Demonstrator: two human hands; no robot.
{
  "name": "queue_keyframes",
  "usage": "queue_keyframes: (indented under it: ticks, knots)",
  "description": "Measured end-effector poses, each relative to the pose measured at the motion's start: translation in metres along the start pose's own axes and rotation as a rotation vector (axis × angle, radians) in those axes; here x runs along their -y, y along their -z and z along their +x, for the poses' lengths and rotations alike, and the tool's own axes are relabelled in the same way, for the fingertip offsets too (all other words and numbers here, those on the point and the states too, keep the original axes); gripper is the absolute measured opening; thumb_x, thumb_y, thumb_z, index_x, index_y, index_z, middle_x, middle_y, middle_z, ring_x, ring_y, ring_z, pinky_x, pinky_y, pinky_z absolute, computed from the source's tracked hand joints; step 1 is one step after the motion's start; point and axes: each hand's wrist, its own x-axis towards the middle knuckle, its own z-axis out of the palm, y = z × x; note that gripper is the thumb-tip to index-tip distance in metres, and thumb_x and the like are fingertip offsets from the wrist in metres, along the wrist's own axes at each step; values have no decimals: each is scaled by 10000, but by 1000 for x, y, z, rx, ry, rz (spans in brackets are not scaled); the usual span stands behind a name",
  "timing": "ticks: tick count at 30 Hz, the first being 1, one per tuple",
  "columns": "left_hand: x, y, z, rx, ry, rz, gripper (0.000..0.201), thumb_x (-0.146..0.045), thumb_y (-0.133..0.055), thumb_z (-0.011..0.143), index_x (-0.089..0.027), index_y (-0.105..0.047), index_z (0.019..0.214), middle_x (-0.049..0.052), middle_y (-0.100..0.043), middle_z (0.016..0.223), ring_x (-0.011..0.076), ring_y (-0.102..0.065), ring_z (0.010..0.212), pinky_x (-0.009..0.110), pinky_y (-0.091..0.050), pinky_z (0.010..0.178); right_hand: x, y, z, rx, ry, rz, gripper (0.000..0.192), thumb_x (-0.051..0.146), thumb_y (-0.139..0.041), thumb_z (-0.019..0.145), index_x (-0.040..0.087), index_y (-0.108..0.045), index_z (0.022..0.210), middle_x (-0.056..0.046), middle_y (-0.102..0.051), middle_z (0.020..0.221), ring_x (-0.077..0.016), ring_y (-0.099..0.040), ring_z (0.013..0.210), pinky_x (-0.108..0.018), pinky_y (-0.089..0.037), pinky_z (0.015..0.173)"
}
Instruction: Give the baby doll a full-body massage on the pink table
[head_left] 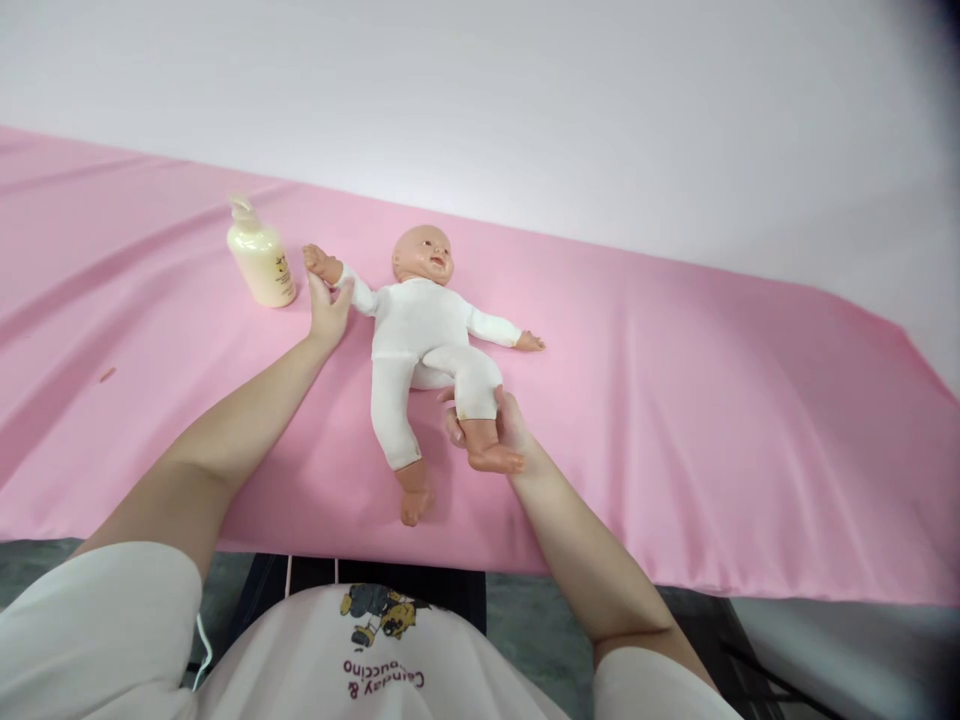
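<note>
A baby doll (420,325) in a white bodysuit lies on its back on the pink sheet (675,400), head toward the far side. My left hand (327,308) holds the doll's raised arm at the wrist, next to a cream pump bottle (259,258). My right hand (501,425) cups the doll's bent leg from underneath, near the ankle. The doll's other leg stretches toward the near edge, and its other arm rests flat on the sheet.
The pink sheet covers a long table that runs across the view. A white wall (525,100) stands behind it. Grey floor (525,620) shows below the table's front edge. A small brown speck (107,374) lies on the sheet at the left.
</note>
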Motion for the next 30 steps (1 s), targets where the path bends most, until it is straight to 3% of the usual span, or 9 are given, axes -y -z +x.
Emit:
queue_keyframes:
  ticks: [2,4,7,13,17,21,26,30]
  knots:
    - [-3,0,2,-11,8,-48,889,-715,-542,893,-354,-93,1570,103,-150,1681,248,-249,1552,411,-319,1239,0,3,2,-21,9,43,731,804,-497,806,153,-650,1103,-32,-635,673,-123,-496,523,-232,-333,466]
    - [-6,1,5,-31,-4,-81,887,-735,-512,893,-338,-92,1566,98,-101,1693,242,-196,1570,400,-245,1275,-1,5,4,-24,-5,72,740,818,-489,796,161,-658,1091,-34,-639,704,-118,-486,518,-229,-330,456]
    - [-6,2,7,-68,-7,-105,837,-716,-501,908,-299,-144,1540,126,-189,1662,236,-218,1563,390,-222,1283,1,6,5,-38,-35,59,781,848,-472,773,164,-670,1095,-38,-643,708,-127,-483,514,-241,-343,451]
    - [1,10,13,-154,48,-90,721,-642,-561,903,-291,-252,1452,140,-423,1491,224,-445,1421,380,-376,1195,5,2,6,-102,-62,-6,742,795,-464,807,156,-675,1120,-59,-676,709,-161,-570,559,-270,-437,502]
    - [4,15,17,-192,99,-60,641,-537,-583,932,-307,-266,1439,129,-453,1448,209,-490,1360,370,-394,1167,4,9,8,21,-110,-36,659,617,-614,783,137,-597,1235,-89,-742,847,-231,-692,667,-365,-553,661]
    - [4,18,19,-215,98,-38,624,-480,-621,917,-280,-307,1417,140,-489,1410,211,-524,1320,371,-433,1134,3,12,8,85,-184,-23,618,463,-656,782,149,-539,1302,-123,-758,1003,-282,-744,824,-446,-563,820]
    - [8,18,19,-200,63,-20,640,-467,-611,921,-266,-306,1447,153,-473,1447,212,-489,1388,373,-383,1186,5,7,8,-46,-209,-3,568,410,-657,806,142,-572,1300,-139,-753,1060,-295,-736,951,-451,-578,846]
    - [12,19,19,-226,93,-54,687,-388,-651,869,-259,-296,1442,171,-467,1451,232,-476,1406,412,-365,1202,5,13,13,-213,-225,76,387,347,-601,849,98,-667,1138,-159,-757,1028,-284,-727,968,-430,-610,830]
